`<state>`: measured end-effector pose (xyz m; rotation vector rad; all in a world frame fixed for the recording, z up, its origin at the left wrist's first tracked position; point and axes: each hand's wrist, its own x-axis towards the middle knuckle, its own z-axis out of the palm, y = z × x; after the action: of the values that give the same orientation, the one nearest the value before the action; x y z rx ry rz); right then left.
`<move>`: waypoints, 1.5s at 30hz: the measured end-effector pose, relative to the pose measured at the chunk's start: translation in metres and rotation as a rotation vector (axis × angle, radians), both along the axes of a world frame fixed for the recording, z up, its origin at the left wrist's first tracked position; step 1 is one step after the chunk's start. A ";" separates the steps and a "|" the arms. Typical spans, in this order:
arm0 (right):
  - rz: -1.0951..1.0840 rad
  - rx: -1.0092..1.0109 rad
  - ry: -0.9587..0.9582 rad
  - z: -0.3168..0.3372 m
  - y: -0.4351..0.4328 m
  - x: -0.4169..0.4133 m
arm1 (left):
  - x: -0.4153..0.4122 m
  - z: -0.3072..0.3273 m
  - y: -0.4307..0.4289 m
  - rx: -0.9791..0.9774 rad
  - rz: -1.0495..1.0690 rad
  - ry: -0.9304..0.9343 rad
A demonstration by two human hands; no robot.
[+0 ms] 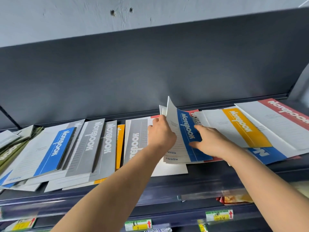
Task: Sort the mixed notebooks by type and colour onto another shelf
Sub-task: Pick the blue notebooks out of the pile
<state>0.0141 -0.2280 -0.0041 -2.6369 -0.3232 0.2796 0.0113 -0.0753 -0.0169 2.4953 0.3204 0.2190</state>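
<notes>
Lifting the blue-banded notebook (187,129) by its far left edge, I am gripping it with my left hand (161,133), fingers curled round the cover and some pages, so its top corner is standing up off the pile in the middle of the dark shelf (167,186). My right hand (212,142) is lying against the blue band from the right, fingers mostly straight and pressing on it, thumb reaching toward its lower edge. Under my left wrist a grey-banded notebook (134,143) is lying flat. To the right, a yellow-banded notebook (243,127) is overlapping a red-banded notebook (287,111) at the far end. Off to the left, another blue notebook (56,149) is lying on a spread of grey notebooks (93,139). Price labels (138,224) are showing along the lower shelf edge.
</notes>
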 end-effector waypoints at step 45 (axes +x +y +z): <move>-0.178 -0.201 -0.160 -0.017 -0.120 0.033 | 0.056 -0.002 -0.058 -0.521 0.158 -0.063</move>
<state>0.0472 -0.3479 -0.0211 -2.8706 -0.1145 0.0444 0.0678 -0.1335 -0.0185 1.9475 0.4818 0.2415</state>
